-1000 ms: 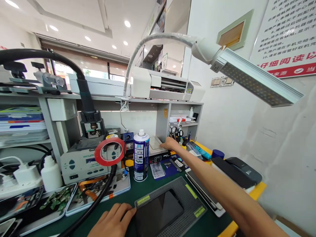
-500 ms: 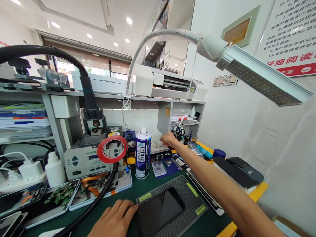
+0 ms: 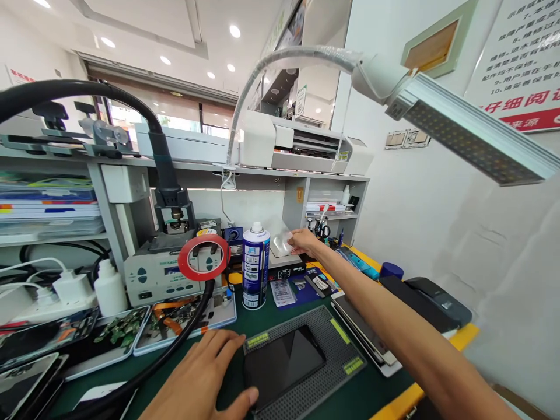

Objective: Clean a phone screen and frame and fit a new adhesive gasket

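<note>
My right hand reaches far forward and pinches a thin, translucent plastic sheet. The sheet is held up over a black device with a pale flat top. On the near left, my left hand has its fingers apart and holds nothing. Its thumb and fingertips are at the left edge of a black-screened phone; whether they touch it I cannot tell. Beneath the phone lies a grey perforated mat with yellow-green labels. A blue and white spray can stands left of the sheet.
A red tape roll hangs before a grey control unit. Trays of phone parts and a black hose lie at left. Stacked tablets sit under my right forearm. A lamp overhangs the right.
The sheet has been lifted and tilted in my right hand and looks more see-through. My left thumb has spread away from the fingers. The whole view has shifted slightly.
</note>
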`<state>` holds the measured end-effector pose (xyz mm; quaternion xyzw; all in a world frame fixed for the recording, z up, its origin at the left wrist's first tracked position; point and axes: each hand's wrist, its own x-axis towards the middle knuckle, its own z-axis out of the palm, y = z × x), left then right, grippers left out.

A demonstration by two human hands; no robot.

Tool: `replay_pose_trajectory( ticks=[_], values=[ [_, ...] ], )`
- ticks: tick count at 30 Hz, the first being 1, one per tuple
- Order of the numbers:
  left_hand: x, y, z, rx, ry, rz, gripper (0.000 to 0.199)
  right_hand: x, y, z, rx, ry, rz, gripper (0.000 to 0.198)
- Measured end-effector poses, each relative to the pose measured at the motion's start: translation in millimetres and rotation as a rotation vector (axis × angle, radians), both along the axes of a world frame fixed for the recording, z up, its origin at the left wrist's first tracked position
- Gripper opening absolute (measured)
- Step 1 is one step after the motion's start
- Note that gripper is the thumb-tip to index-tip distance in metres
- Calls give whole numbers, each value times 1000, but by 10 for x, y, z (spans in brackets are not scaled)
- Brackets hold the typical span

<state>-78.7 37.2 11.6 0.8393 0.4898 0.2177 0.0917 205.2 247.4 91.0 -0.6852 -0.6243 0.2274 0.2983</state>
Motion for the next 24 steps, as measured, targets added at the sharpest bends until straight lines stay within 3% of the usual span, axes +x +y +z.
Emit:
replay_pose_trajectory(
  ticks=[6,10,13,16,20,24],
  values=[
    [24,42,29,-36,-166,-20,42,141,-235,186,109,-350,56,35],
    [87,29,98,-54,-246,1,39,314,-461,447,99,-554,108,36],
    [124,32,91,2,-295,7,37,479,-706,689,64,-627,210,31],
    [173,42,54,74,-299,26,42,538,-1002,819,32,-613,411,12],
    [268,70,4,116,-261,87,66,299,-1337,678,42,-495,662,30],
    [280,130,-19,61,-339,64,42,-55,-1441,413,41,-391,794,33]
  ],
)
